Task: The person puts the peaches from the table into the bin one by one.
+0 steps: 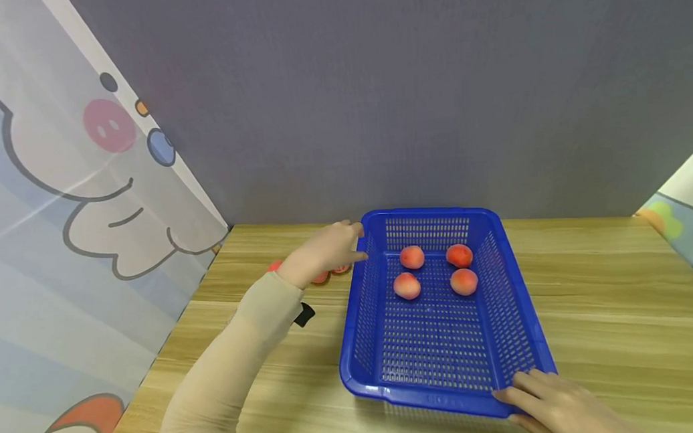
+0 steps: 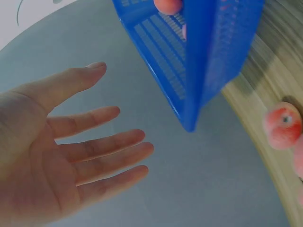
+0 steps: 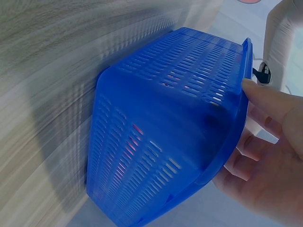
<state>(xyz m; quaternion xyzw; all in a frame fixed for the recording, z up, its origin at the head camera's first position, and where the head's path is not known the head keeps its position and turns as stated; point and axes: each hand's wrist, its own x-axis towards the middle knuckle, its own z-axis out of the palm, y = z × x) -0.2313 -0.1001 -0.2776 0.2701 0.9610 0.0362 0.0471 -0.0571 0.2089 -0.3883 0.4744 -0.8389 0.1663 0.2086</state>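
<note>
A blue plastic basket (image 1: 444, 399) with slotted walls stands on the wooden table, with several red-and-yellow peaches (image 1: 412, 257) on its floor toward the far end. At its near right corner my right hand (image 1: 553, 403) grips the rim. In the right wrist view, the thumb lies against the outside of the rim (image 3: 242, 111) and the fingers go over to the inner side. My left hand (image 1: 325, 250) is held at the far left rim, palm empty. Its fingers are spread and nearly straight in the left wrist view, apart from the basket wall (image 2: 222, 52).
More peaches (image 1: 320, 277) lie on the table left of the basket, partly hidden under the left hand. Behind the table (image 1: 616, 278) rises a grey panel (image 1: 410, 91). A cartoon-printed curtain (image 1: 54, 264) hangs along the left side. A black strap piece (image 1: 304, 315) shows at the left wrist.
</note>
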